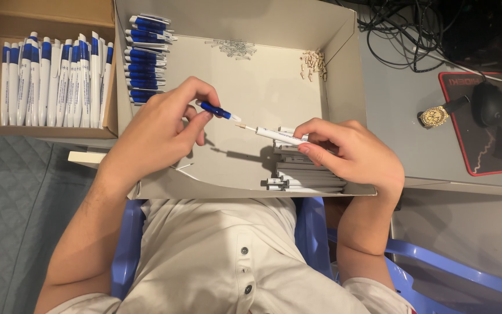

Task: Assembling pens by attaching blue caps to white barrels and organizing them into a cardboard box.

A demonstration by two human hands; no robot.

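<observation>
My left hand (167, 131) pinches a short blue pen part (216, 110) with a white tip, held over the open white cardboard box (344, 64) on my lap. My right hand (352, 152) grips a white pen barrel (274, 136) whose thin refill tip points left toward the blue part; a small gap separates the two pieces. Below my right hand lies a stack of white pen barrels (306, 177) in the box's near right corner.
Blue pen parts (144, 58) are piled in the box's far left corner, with small springs (235, 47) and tiny beige pieces (314, 64) along the back. A brown box with several finished blue-and-white pens (47, 81) stands at left. A watch (435, 116), mouse (488, 102) and cables lie at right.
</observation>
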